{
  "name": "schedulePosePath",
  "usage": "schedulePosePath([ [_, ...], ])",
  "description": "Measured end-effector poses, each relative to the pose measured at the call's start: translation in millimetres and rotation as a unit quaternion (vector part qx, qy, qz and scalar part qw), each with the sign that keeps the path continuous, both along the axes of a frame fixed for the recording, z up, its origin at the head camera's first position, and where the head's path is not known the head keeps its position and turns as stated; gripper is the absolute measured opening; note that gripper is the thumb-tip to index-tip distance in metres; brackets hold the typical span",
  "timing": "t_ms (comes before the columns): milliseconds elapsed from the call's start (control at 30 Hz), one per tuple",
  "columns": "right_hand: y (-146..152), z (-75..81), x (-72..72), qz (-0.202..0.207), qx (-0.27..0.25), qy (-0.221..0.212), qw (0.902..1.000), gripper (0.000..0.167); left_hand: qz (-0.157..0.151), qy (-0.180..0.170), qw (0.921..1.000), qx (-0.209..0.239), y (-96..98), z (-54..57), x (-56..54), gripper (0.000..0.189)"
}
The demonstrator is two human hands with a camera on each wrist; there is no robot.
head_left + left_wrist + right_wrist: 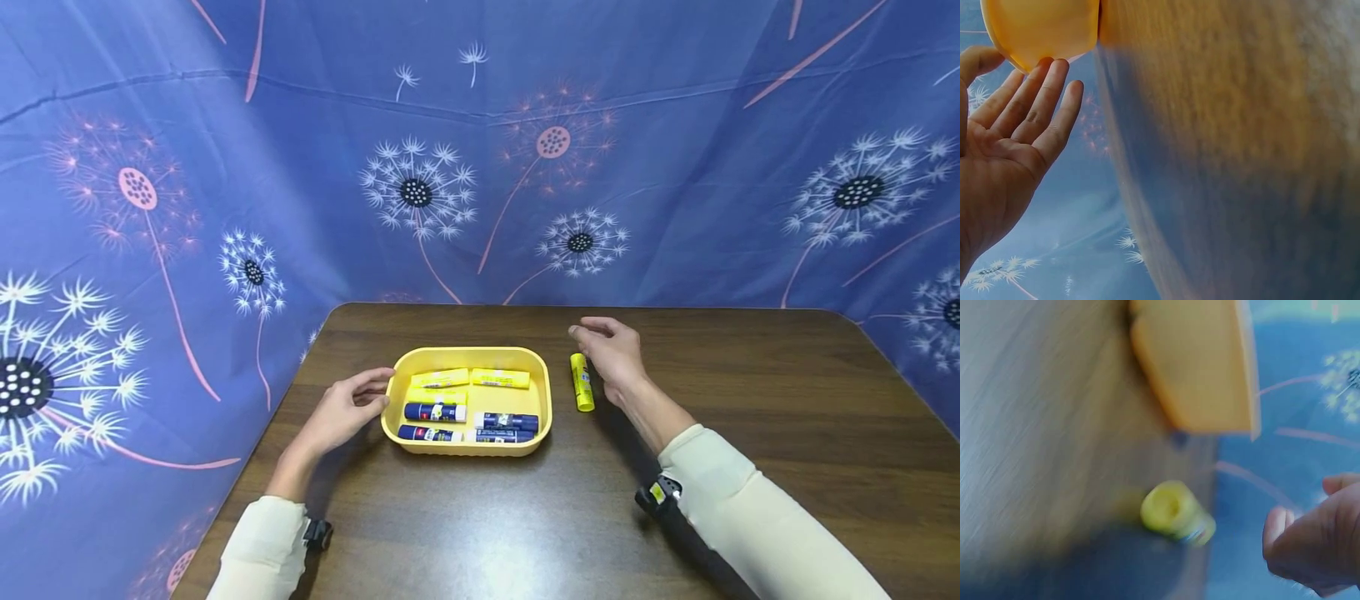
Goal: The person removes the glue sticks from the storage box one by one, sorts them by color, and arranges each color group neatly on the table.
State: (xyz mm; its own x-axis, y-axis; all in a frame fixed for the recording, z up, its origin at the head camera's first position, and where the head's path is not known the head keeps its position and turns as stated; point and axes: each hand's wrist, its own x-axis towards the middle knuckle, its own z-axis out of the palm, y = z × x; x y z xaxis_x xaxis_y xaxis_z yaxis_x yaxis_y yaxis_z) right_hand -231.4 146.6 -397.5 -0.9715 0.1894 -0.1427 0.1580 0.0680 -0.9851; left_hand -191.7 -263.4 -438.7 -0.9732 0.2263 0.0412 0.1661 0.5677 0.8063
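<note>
A yellow plastic tray holds yellow glue sticks at its back and dark blue glue sticks nearer its front. My left hand is at the tray's left end; in the left wrist view its extended fingertips are right at the tray's edge. Another yellow glue stick lies on the table, right of the tray. Beside and slightly above it is my right hand, fingers loosely bent with nothing in them. The right wrist view shows that glue stick blurred, apart from the hand.
The dark brown wooden table extends to both sides and ends at the back against a blue curtain with dandelion prints. Another curtain side stands close along the table's left edge. A small black wrist camera sits at the right cuff.
</note>
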Motion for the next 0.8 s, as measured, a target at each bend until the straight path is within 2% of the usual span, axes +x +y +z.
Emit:
schedulePosePath([
  [67, -7.9, 10.1, 2.5, 0.038, -0.023, 0.008, 0.9990, 0.047, 0.000, 0.000, 1.0000, -0.002, 0.2, 0.6, 0.1, 0.047],
  [167, -20.1, 19.9, 7.8, 0.110, -0.027, 0.008, 0.9935, 0.048, 0.000, -0.001, 1.0000, -0.001, 0.7, 2.2, 0.9, 0.047],
  [333, -38.0, 19.5, 10.7, 0.209, -0.031, 0.000, 0.9774, 0.046, -0.002, -0.003, 1.0000, 0.007, 1.4, 4.7, 2.1, 0.048],
  [633, -56.6, 2.4, 2.0, 0.302, -0.007, -0.010, 0.9531, 0.046, -0.005, -0.006, 0.9999, 0.013, 0.5, 3.3, 1.8, 0.048],
  [800, -65.0, -2.9, -2.4, 0.320, -0.003, -0.020, 0.9472, 0.047, -0.006, -0.006, 0.9999, 0.014, -0.1, 2.7, 2.0, 0.048],
])
